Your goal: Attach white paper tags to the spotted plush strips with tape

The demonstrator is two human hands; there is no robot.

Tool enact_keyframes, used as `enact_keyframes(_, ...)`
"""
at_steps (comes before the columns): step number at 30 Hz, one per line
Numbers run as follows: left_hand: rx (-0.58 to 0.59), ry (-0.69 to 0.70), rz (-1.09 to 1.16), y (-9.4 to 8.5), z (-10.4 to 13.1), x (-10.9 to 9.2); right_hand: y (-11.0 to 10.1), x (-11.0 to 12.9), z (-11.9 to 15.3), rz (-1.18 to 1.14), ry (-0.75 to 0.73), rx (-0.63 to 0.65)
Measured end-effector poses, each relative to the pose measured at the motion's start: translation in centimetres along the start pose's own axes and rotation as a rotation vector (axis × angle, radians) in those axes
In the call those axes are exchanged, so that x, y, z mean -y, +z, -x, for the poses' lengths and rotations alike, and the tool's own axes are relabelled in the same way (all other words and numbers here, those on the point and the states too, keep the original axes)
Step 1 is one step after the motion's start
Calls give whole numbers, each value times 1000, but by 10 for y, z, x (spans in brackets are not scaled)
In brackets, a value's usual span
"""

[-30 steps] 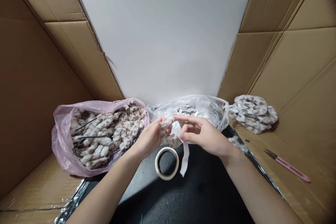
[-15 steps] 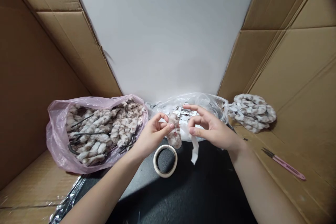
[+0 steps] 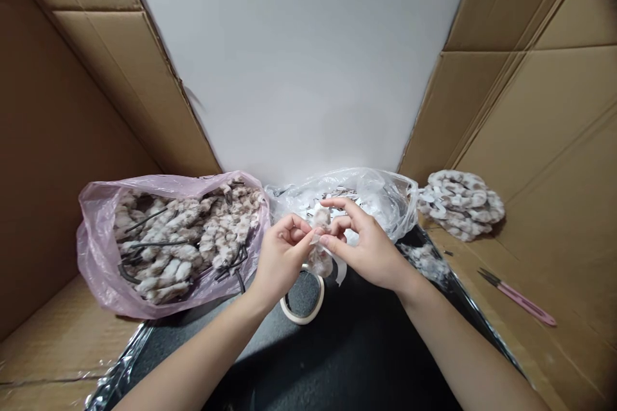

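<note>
Between my two hands is a small fluffy brown-and-white piece (image 3: 320, 262), held upright. My left hand (image 3: 288, 249) pinches it from the left side between thumb and fingers. From the right, my right hand (image 3: 361, 243) pinches a white strip (image 3: 340, 271) against the fluffy piece, and the strip's end hangs below the fingers. Part of the piece is hidden behind the fingertips. Just beneath it, a roll of cream tape (image 3: 302, 320) lies on the black surface (image 3: 376, 340).
A pink plastic bag (image 3: 99, 231) of fluffy pieces and dark cords stands left. Behind my hands, a clear bag (image 3: 390, 205) holds white tags. At right lie a bundle of fluffy pieces (image 3: 465, 205) and pink-handled thread snips (image 3: 523, 302). Cardboard walls (image 3: 544, 109) flank both sides.
My right hand has moved left and brought the white strip onto the fluffy piece. My left hand still pinches the piece, in nearly the same place.
</note>
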State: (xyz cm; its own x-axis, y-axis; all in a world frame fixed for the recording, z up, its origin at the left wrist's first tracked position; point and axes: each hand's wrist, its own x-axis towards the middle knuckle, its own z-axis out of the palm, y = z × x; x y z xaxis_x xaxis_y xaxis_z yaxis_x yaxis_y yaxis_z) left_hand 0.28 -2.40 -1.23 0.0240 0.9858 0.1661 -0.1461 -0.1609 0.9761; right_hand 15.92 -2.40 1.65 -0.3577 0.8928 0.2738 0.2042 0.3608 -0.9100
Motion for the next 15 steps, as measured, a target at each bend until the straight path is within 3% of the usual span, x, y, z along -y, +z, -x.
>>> enact_keyframes(12,-33,16,-78,-3,-5,3,4,-8,-4,52,20,-48)
enact_keyframes(15,14,12,-79,-6,-6,0,2,-10,-4,64,34,-52)
